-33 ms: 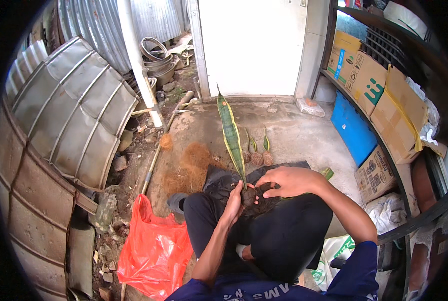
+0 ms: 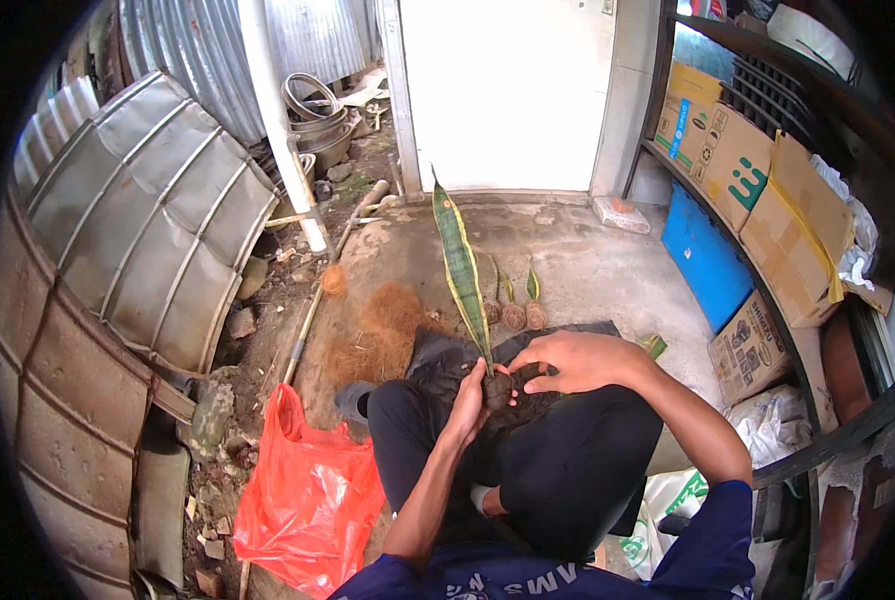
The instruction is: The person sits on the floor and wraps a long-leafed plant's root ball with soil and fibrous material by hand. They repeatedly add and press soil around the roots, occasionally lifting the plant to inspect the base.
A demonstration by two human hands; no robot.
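Note:
A tall snake plant leaf with yellow edges stands upright from a dark round ball of soil. My left hand cups that ball from the left, its fingers closed round it. Over the ball's right side reaches my right hand, palm down, thumb and forefinger apart, the fingertips beside the ball. Loose dark soil lies under it on a black plastic sheet between my legs. Beyond the sheet, several small snake plant cuttings with wrapped round root balls stand in a row.
Brown coconut fibre lies on the concrete left of the cuttings. A red plastic bag rests by my left leg. Cardboard boxes and a blue box line the right side. Rusty metal panels lean at the left, beside a white pole.

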